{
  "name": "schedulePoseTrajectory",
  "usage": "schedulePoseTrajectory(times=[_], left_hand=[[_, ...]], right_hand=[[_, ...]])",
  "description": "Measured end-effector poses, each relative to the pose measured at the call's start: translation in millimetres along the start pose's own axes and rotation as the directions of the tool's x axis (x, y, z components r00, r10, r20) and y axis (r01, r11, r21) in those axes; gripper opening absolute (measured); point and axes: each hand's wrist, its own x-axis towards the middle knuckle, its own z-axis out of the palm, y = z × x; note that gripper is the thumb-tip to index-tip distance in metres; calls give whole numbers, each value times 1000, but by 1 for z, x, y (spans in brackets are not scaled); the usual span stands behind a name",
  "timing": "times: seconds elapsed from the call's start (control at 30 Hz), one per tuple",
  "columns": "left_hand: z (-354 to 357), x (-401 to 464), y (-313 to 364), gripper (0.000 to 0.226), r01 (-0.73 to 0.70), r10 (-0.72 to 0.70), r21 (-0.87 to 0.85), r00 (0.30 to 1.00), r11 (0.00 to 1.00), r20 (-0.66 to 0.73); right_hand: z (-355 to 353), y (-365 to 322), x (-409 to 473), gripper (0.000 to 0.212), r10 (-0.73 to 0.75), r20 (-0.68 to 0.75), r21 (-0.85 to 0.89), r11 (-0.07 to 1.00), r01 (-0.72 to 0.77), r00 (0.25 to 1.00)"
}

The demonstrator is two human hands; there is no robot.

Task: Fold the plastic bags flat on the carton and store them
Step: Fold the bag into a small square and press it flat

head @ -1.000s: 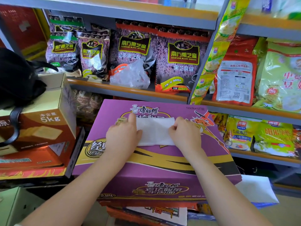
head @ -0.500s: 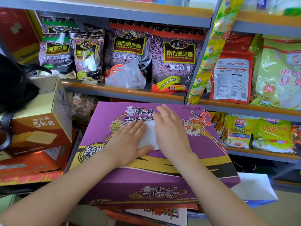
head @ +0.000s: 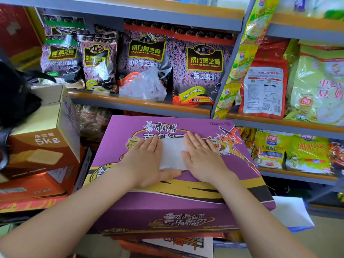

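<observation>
A folded white plastic bag lies flat on top of the purple carton. My left hand rests palm down on the bag's left part, fingers straight and together. My right hand lies palm down on its right part, a ring on one finger. Only a strip of the bag shows between the two hands. A crumpled clear plastic bag sits on the shelf behind the carton, in front of the sesame packets.
Metal shelves hold purple sesame packets and, at right, green and red food packs. A brown 5kg box with a black bag on it stands left, on red boxes. White paper lies at lower right.
My right hand folded the bag's right half over to the left, then slid back right. Both hands now lie flat on a narrower, folded bag.
</observation>
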Motion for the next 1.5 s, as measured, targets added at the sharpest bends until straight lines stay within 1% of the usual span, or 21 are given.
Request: schedulePoseTrajectory(times=[0.07,0.13,0.17,0.2,0.3,0.43,0.53,0.57,0.63,0.7,0.73,0.8,0.9,0.97,1.03,1.13,1.2,1.3,1.4,1.47,1.5], left_hand=[[-3,8,13,108,-62,64,39,997,997,-45],[2,15,20,111,-171,175,58,982,983,-74],[5,16,21,117,-193,197,51,977,980,-79],[8,17,20,121,-193,196,46,977,980,-84],[11,14,15,113,-150,150,12,985,989,-80],[12,4,5,116,-103,100,-62,993,993,-57],[13,-8,-10,134,-66,64,-81,997,994,-31],[12,-11,-14,137,-67,66,-72,997,995,-28],[11,-15,-19,139,-84,83,-71,996,994,-27],[8,-17,-22,138,-108,106,-88,994,990,-23],[7,-17,-23,135,-117,115,-88,993,989,-22],[4,-17,-23,121,-122,120,-93,992,988,-34],[1,-14,-25,106,-128,126,-110,992,986,-25],[1,-14,-24,105,-137,130,-133,989,982,-66],[-2,-14,-20,97,-150,140,-124,986,981,-87],[-5,-13,-16,77,-134,127,-74,987,988,-99],[-7,-15,-14,73,-117,111,-46,988,992,-109],[-6,-16,-16,69,-112,105,-53,986,992,-130],[1,-16,-16,60,-172,108,-216,954,961,-281],[8,-16,-8,40,-223,57,-386,916,895,-398],[10,-16,1,30,-218,-6,-463,900,859,-435]], right_hand=[[0,-1,0,56,-5,-3,-2,1000,5,1000],[0,0,1,56,-10,-2,-14,1000,10,1000],[0,1,0,56,-11,3,-10,1000,11,1000],[0,1,0,56,-9,4,-4,1000,9,1000],[0,-1,1,56,-11,10,1,1000,11,1000],[-2,1,-1,56,-6,16,-7,1000,6,1000],[-6,5,-4,55,13,-12,-46,999,-14,1000],[-7,4,-6,54,-5,-54,-74,997,1,999],[-10,-2,-14,52,-134,-148,-128,985,116,980],[-14,-10,-22,54,-281,-121,-122,956,267,952],[-17,-13,-25,55,-308,-73,-111,948,299,949],[-20,-13,-27,56,-297,-12,-149,945,292,955],[-23,-9,-26,45,-301,-47,-268,922,279,952],[-23,-8,-23,37,-328,-45,-289,908,302,944],[-23,-9,-20,44,-297,-29,-239,929,282,954],[-20,-5,-15,52,-146,-70,-62,988,142,987],[-17,1,-14,46,-46,-174,98,993,64,984],[-15,10,-16,25,17,-281,333,940,81,960],[-12,21,-22,16,59,-313,522,845,120,948],[-10,29,-30,11,97,-319,633,762,135,943],[-11,32,-37,8,109,-314,690,708,147,943]])
